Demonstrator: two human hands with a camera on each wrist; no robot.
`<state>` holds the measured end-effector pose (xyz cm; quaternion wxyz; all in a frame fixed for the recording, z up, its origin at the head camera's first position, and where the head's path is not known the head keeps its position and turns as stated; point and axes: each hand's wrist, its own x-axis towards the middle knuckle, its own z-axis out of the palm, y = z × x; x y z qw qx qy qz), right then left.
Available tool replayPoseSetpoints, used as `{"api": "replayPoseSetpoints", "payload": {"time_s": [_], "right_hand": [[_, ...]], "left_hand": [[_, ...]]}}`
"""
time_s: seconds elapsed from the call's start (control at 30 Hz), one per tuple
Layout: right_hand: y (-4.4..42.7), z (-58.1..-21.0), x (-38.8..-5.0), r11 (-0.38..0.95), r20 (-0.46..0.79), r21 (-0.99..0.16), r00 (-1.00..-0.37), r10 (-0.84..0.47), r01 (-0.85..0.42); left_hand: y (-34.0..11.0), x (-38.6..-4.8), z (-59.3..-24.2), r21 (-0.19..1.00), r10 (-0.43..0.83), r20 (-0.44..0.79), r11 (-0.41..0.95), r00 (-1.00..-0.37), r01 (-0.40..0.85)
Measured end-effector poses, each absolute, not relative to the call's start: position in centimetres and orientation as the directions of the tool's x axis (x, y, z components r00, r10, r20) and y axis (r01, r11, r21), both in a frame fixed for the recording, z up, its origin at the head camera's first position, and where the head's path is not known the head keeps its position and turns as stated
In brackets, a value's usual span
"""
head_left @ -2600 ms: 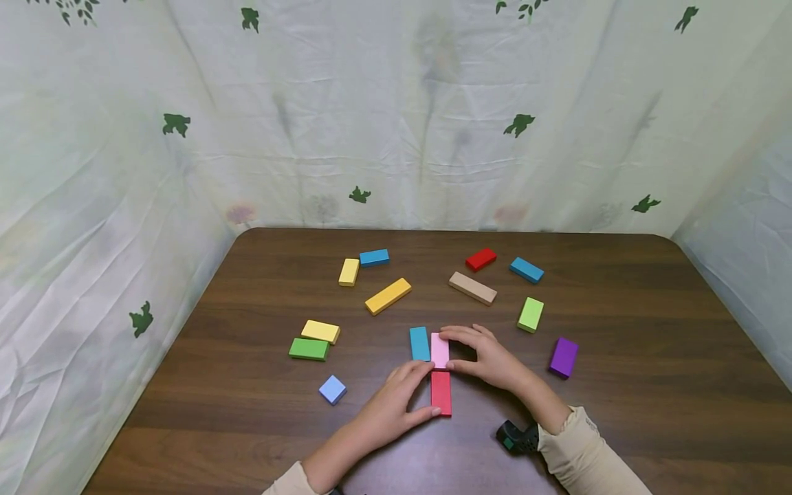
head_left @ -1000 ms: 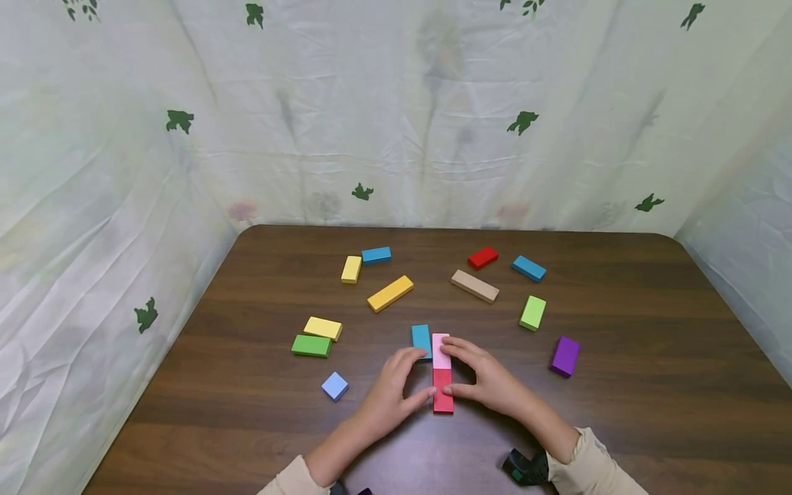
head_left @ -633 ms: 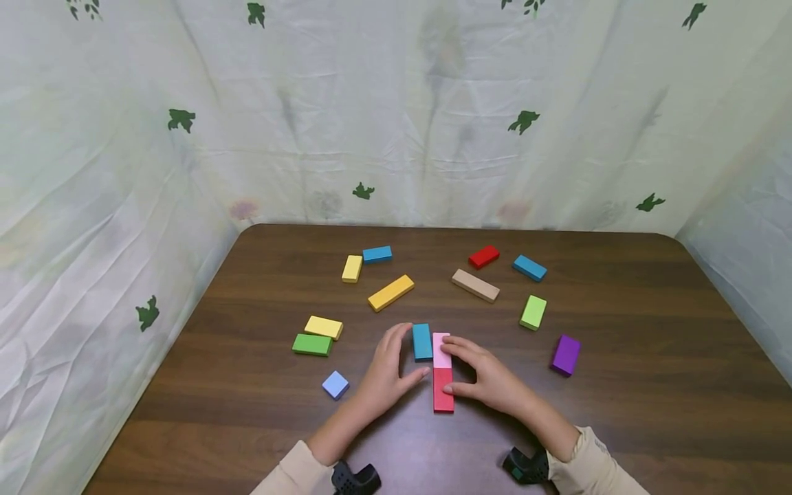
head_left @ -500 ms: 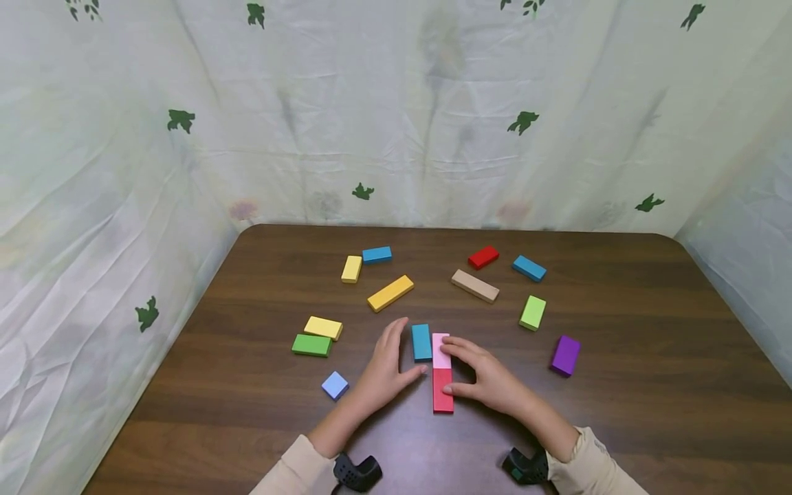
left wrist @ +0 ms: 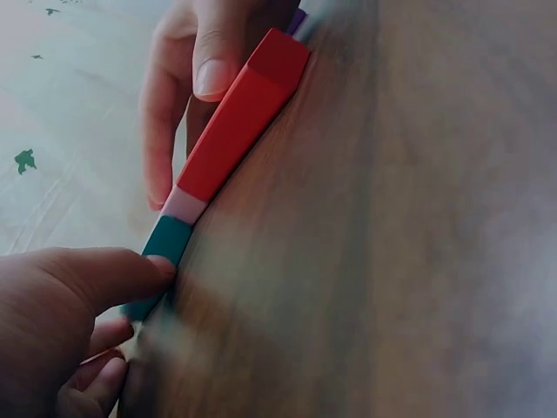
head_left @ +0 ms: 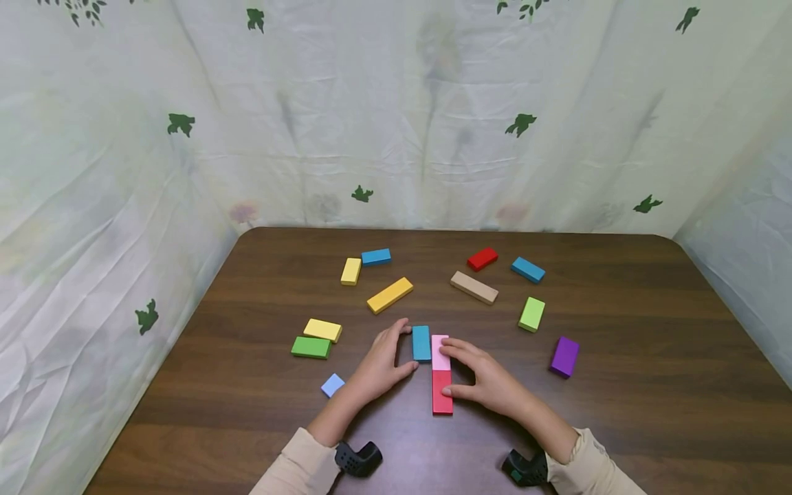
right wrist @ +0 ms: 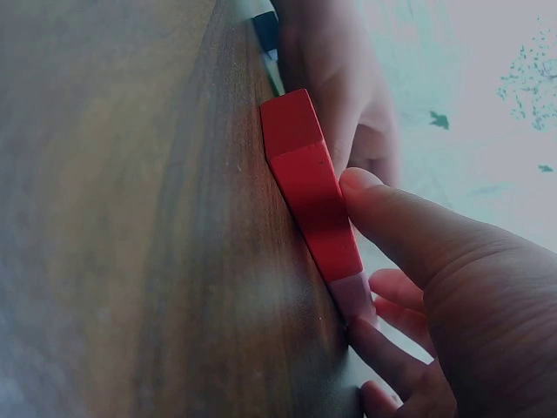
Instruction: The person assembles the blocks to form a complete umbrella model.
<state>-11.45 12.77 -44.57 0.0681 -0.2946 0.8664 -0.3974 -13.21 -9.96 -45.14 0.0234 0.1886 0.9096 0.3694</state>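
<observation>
In the head view a pink block [head_left: 441,353] and a red block [head_left: 442,392] lie end to end, with a blue block [head_left: 421,344] close along the pink one's left side. My left hand [head_left: 379,363] holds the blue block between thumb and fingers at its left edge. The left wrist view has my thumb [left wrist: 157,268] on that blue block [left wrist: 170,239]. My right hand [head_left: 485,369] rests its thumb on the red block [right wrist: 315,200] and its index finger on the pink block. Several right fingertips sit beside the pink block [right wrist: 352,296], partly hidden.
A light blue cube [head_left: 333,385] is partly behind my left forearm. Green [head_left: 311,347] and yellow [head_left: 323,331] blocks lie to the left. Farther back are orange [head_left: 390,295] and beige [head_left: 474,287] blocks; lime [head_left: 531,314] and purple [head_left: 564,357] blocks lie right. A curtain backs the table.
The red and pink blocks, apart at first, now meet. My left hand came off the red block, lifted away, then closed in on the blue block. The right hand shifted its thumb onto the red block.
</observation>
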Motion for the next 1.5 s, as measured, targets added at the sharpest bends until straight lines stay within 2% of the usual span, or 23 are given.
{"api": "replayPoseSetpoints", "payload": {"time_s": [0.47, 0.7, 1.03, 1.5], "right_hand": [[12.8, -44.6, -11.5, 0.51, 0.111, -0.732, -0.818, -0.565, -0.452], [12.8, -44.6, -11.5, 0.515, 0.111, -0.729, -0.82, -0.561, -0.451], [12.8, -44.5, -11.4, 0.517, 0.117, -0.723, -0.818, -0.563, -0.458], [12.8, -44.7, -11.5, 0.515, 0.124, -0.723, -0.819, -0.56, -0.461]], "left_hand": [[-10.2, -14.6, -44.8, 0.668, 0.453, 0.041, 0.651, -0.891, 0.362], [-9.9, -15.1, -44.7, 0.702, 0.407, 0.1, 0.618, -0.908, 0.354], [-8.9, -16.4, -45.1, 0.685, 0.335, 0.204, 0.622, -0.92, 0.379], [-8.4, -17.3, -45.2, 0.644, 0.372, 0.162, 0.662, -0.914, 0.384]]}}
